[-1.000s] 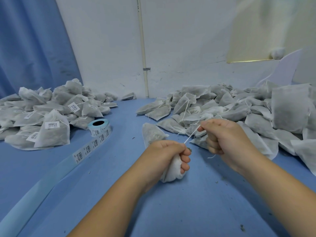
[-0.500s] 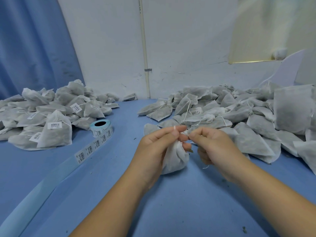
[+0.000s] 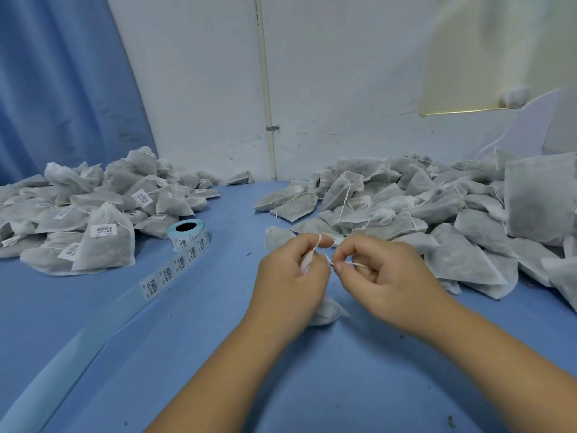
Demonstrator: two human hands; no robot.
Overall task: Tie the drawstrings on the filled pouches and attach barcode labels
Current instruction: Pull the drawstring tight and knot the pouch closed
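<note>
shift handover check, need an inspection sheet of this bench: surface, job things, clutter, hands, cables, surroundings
surface: blue table, dark specks scattered
job's things: pouch in left hand; drawstring between the hands; label roll, strip unrolled toward near left; labelled pile left; unlabelled pile right
clutter: nothing seen beyond the specks
grippers: left hand grips pouch, drawstring looped over forefinger; right hand pinches drawstring
cables: nothing seen
surroundings: blue curtain left, white wall, pipe running up it

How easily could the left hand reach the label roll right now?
Probably yes: only bare table lies between the left hand and the label roll. But it holds the pouch and its string, so it must let go first.
</note>
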